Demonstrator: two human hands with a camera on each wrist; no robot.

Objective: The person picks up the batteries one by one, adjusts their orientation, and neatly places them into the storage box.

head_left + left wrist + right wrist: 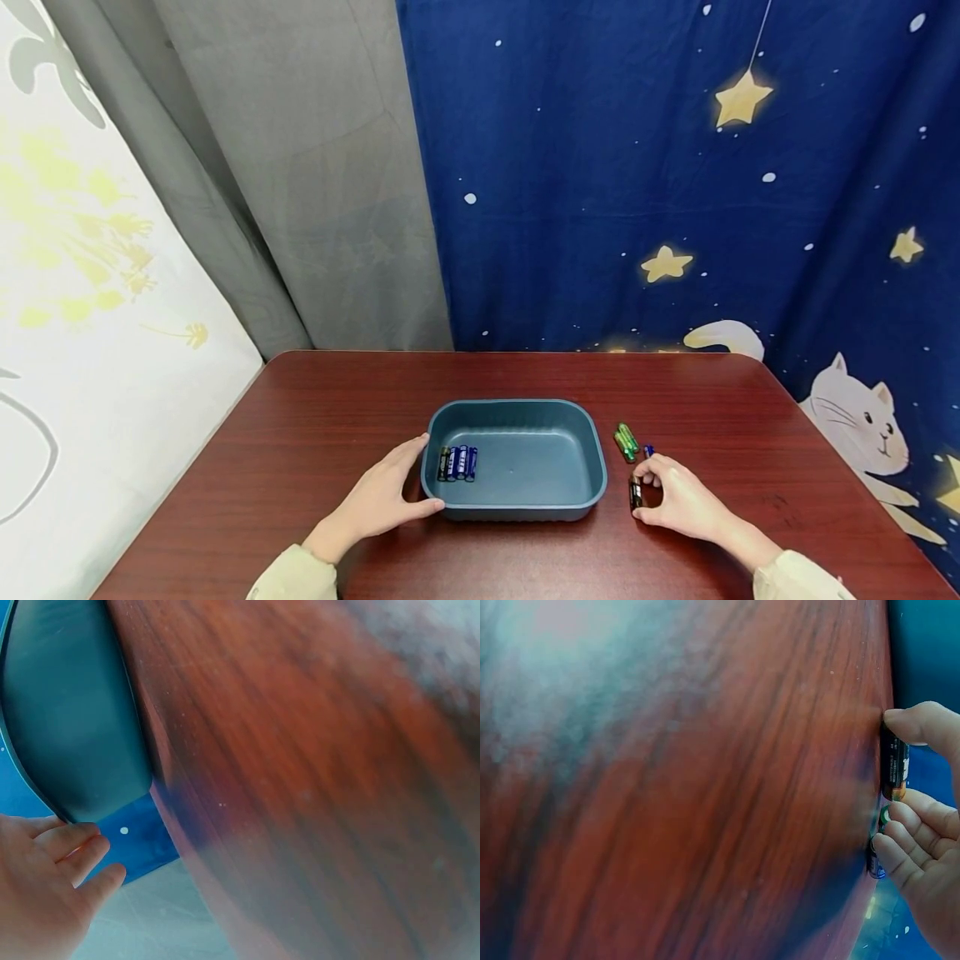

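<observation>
My left hand (378, 497) rests at the left end of a blue-green plastic basin (525, 512), its thumb at the front corner and its fingers along the left rim. Fairly straight fingers meet the rim in the left wrist view. With thumb and fingertips, my right hand (686, 500) pinches a black battery with a copper end (894, 761) by its two ends, just right of the basin. A blue battery (648, 451) lies right behind those fingers, partly hidden. Inside the basin, several batteries (461, 463), mostly blue, stand in a row at the left.
Green batteries (626, 442) lie together on the table, right of the basin and behind my right hand. The dark red wooden table (360, 375) ends at a grey curtain (322, 208) and a blue starry curtain (570, 183).
</observation>
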